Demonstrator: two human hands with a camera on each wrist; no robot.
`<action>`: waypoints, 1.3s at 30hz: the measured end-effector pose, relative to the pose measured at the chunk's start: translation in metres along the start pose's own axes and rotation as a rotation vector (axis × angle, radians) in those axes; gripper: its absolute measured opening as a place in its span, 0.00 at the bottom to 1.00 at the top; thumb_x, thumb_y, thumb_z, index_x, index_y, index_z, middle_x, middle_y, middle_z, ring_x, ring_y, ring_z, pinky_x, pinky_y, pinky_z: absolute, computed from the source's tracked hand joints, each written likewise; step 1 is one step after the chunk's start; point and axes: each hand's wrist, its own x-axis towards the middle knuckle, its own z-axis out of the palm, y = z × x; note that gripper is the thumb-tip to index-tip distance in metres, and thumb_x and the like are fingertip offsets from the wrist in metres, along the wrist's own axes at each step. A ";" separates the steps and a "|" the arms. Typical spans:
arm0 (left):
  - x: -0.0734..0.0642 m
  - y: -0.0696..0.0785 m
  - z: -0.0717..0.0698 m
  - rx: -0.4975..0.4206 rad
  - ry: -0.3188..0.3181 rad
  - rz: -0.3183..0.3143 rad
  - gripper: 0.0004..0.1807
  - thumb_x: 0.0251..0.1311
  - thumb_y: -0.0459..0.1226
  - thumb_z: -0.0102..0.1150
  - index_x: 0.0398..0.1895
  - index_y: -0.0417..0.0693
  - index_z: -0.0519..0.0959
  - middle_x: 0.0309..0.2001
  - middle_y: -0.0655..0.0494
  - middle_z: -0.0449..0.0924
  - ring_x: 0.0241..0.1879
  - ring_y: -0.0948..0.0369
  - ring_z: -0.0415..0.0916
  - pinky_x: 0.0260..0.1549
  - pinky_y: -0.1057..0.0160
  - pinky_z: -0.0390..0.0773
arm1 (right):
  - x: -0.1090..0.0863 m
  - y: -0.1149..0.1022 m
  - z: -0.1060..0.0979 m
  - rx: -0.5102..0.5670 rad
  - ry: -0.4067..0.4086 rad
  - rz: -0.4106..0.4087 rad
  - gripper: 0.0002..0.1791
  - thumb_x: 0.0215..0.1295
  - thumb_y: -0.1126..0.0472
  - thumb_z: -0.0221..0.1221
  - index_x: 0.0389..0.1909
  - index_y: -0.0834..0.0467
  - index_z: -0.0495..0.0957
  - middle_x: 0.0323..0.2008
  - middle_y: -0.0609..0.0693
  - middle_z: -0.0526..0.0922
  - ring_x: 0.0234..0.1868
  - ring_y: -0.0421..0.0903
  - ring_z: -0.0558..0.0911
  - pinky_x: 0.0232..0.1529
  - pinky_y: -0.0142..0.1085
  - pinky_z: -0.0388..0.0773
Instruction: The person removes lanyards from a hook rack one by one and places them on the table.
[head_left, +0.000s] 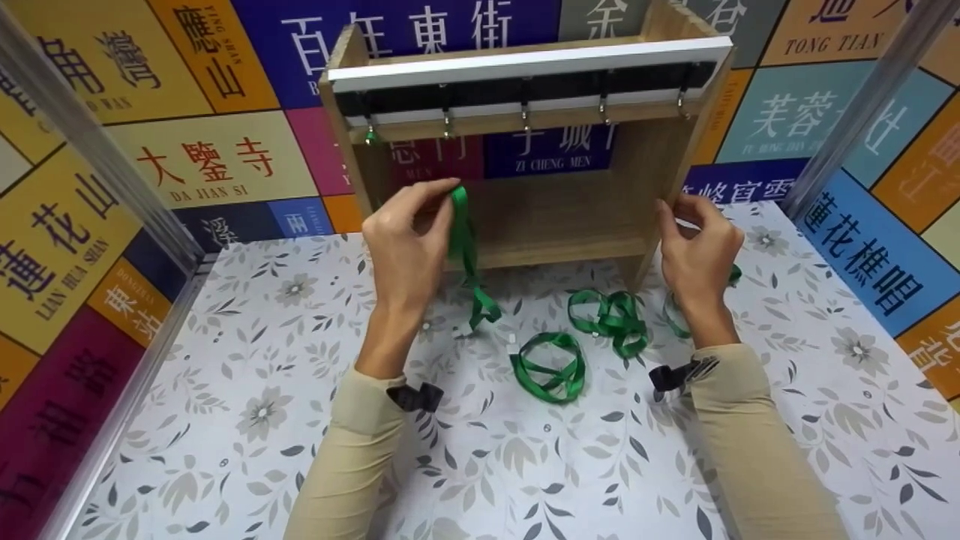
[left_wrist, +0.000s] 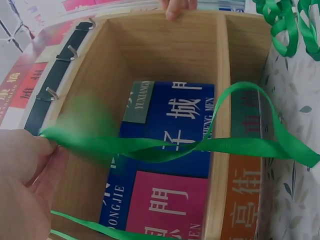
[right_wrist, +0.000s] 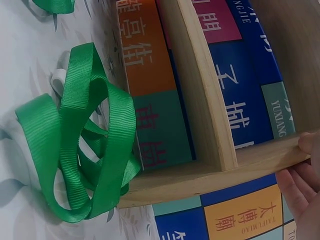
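Observation:
A length of green ribbon (head_left: 460, 217) hangs from my left hand (head_left: 409, 240), pinched between thumb and fingers in front of the wooden rack (head_left: 562, 217). In the left wrist view the ribbon (left_wrist: 230, 145) twists across the rack's opening, and a blurred green part is near the fingertips. My right hand (head_left: 699, 247) grips the front edge of the rack's right side panel (head_left: 664, 150). The right wrist view shows its thumb inside and its fingers (right_wrist: 295, 192) outside that panel. Along the rack's top bar runs a row of metal hooks (head_left: 526, 116); a bit of green shows on the leftmost.
On the flowered tablecloth (head_left: 262, 412) lie a coiled green ribbon (head_left: 579, 367) and a looser ribbon bundle (head_left: 622, 322). More green ribbon (head_left: 734, 274) shows behind the right wrist. Metal posts (head_left: 870, 105) and a wall of coloured name panels (head_left: 217, 161) stand around the table.

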 end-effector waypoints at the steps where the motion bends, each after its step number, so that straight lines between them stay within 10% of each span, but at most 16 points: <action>1: 0.000 0.000 -0.001 0.001 -0.003 0.002 0.08 0.74 0.36 0.68 0.49 0.48 0.93 0.46 0.55 0.94 0.44 0.64 0.90 0.49 0.69 0.89 | 0.000 0.000 0.000 0.001 0.000 0.001 0.18 0.75 0.51 0.69 0.53 0.61 0.89 0.51 0.56 0.94 0.53 0.51 0.93 0.55 0.37 0.90; 16: -0.017 0.008 -0.055 0.112 -0.273 0.076 0.09 0.74 0.34 0.67 0.51 0.49 0.93 0.46 0.54 0.94 0.44 0.62 0.92 0.45 0.67 0.91 | -0.003 -0.002 0.003 0.023 -0.016 0.018 0.18 0.75 0.50 0.69 0.54 0.60 0.89 0.52 0.54 0.93 0.54 0.49 0.93 0.57 0.42 0.90; 25: -0.023 0.020 -0.089 0.068 -0.219 0.118 0.10 0.70 0.32 0.71 0.49 0.50 0.94 0.44 0.56 0.94 0.43 0.61 0.92 0.44 0.70 0.90 | -0.001 -0.001 0.001 0.004 -0.017 0.028 0.18 0.75 0.49 0.69 0.54 0.59 0.89 0.53 0.53 0.93 0.54 0.48 0.92 0.56 0.36 0.90; 39: -0.047 -0.001 -0.055 0.195 -0.609 0.092 0.09 0.71 0.31 0.70 0.50 0.49 0.93 0.46 0.53 0.93 0.45 0.57 0.91 0.50 0.62 0.91 | -0.002 0.000 -0.001 -0.015 -0.023 0.036 0.20 0.76 0.47 0.67 0.57 0.57 0.89 0.54 0.52 0.93 0.55 0.46 0.92 0.58 0.35 0.89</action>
